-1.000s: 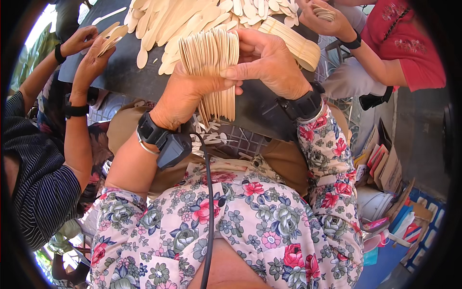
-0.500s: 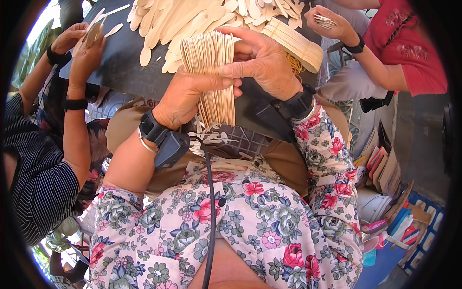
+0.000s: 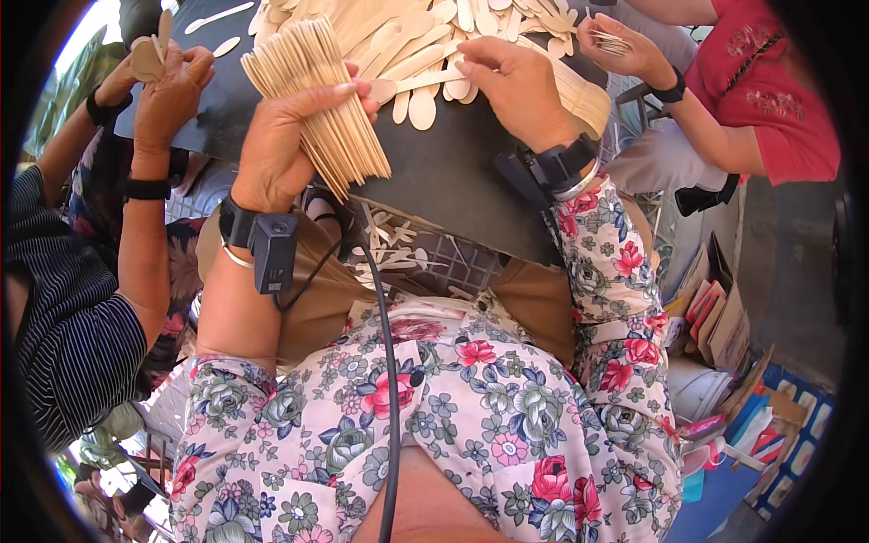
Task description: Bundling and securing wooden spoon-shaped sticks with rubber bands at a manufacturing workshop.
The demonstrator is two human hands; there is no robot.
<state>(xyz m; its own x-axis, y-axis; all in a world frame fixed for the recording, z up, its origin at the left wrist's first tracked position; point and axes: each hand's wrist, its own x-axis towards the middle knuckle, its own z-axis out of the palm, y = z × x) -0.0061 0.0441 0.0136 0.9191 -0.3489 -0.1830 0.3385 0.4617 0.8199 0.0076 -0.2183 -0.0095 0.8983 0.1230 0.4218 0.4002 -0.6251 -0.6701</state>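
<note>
One spoon lies crosswise, bowl toward your left hand, which clasps a tilted bundle above the desk; the handle ends at your right hand; whether pinched, I cannot tell.

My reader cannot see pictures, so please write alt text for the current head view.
A person's left hand grips a thick bundle of thin wooden pieces at a dark table; the right hand is at one end of a wooden spoon, its grip unclear. Loose wooden spoons lie heaped beyond; a co-worker at left and another at right hold more.
</note>
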